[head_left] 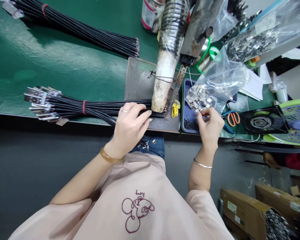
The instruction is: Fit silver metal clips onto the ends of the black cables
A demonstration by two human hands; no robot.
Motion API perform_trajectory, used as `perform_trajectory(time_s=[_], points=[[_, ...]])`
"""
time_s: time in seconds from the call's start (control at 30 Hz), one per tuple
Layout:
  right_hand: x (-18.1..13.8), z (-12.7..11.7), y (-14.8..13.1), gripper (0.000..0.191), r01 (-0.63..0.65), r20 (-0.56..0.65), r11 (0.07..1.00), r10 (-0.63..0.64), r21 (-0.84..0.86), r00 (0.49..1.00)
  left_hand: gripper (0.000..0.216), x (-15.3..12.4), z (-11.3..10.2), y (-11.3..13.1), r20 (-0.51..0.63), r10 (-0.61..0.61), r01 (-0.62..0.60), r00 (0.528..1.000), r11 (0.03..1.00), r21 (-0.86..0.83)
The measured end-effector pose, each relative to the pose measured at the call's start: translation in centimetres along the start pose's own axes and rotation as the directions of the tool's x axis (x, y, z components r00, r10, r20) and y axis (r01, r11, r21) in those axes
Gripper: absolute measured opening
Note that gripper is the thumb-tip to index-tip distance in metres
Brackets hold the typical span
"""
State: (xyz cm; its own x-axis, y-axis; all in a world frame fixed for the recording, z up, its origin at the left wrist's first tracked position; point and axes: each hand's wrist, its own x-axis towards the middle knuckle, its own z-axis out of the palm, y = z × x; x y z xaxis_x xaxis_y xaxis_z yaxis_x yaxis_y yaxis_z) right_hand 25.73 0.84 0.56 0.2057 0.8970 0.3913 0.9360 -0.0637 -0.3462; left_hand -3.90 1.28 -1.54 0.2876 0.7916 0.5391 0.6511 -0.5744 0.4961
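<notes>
My left hand (130, 128) is curled over a bundle of black cables (100, 106), its fingers closed on some of them near the board. A red band ties this bundle, and metal connectors (43, 101) show at its left end. The other ends reach under the wrapped tube and the soldering iron (176, 88). At the blue tray (183, 100), my right hand (210, 128) has thumb and forefinger pinched together beside a pile of small metal connector shells (198, 96). What sits between those fingertips is too small to make out.
Yellow clips (175, 109) lie between board (140, 78) and tray. Right of the tray are orange-handled scissors (233, 118), a black fan (263, 122) and a solder spool (205, 63). Another cable bundle (82, 30) lies at the back left. Cardboard boxes (240, 206) stand on the floor.
</notes>
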Motion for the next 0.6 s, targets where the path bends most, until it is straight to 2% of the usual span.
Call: perform_trajectory(time_s=[0.1,0.23,0.33,0.43,0.5,0.6], points=[[1.2,0.8,0.4,0.012,0.037,0.099,0.998,-0.032,-0.045,0.995,0.018,1.1,0.2,-0.4,0.130,0.084,-0.110,0.988,0.972,0.210],[0.4,-0.1,-0.1,0.012,0.116,0.188,0.993,-0.117,0.016,0.975,0.021,1.1,0.3,-0.4,0.135,0.139,-0.172,0.981,0.945,0.278],[-0.9,-1.3,-0.1,0.013,0.116,0.159,0.992,-0.123,0.053,0.980,0.018,0.4,0.1,-0.4,0.096,0.189,-0.206,0.977,0.953,0.223],[-1.5,-1.9,-0.1,0.012,0.011,0.093,0.999,-0.016,0.047,0.996,0.015,-0.3,-0.3,-0.5,0.003,0.220,-0.219,0.976,0.969,0.112],[-1.5,-1.8,-0.4,0.013,-0.040,0.102,0.998,0.044,-0.049,0.994,0.012,-0.4,-0.6,-0.5,-0.057,0.222,-0.220,0.973,0.975,0.034],[-0.9,-1.2,-1.2,0.013,-0.010,0.153,0.979,0.042,-0.204,0.987,0.011,-0.2,-0.9,-0.3,-0.076,0.235,-0.240,0.969,0.969,-0.058]])
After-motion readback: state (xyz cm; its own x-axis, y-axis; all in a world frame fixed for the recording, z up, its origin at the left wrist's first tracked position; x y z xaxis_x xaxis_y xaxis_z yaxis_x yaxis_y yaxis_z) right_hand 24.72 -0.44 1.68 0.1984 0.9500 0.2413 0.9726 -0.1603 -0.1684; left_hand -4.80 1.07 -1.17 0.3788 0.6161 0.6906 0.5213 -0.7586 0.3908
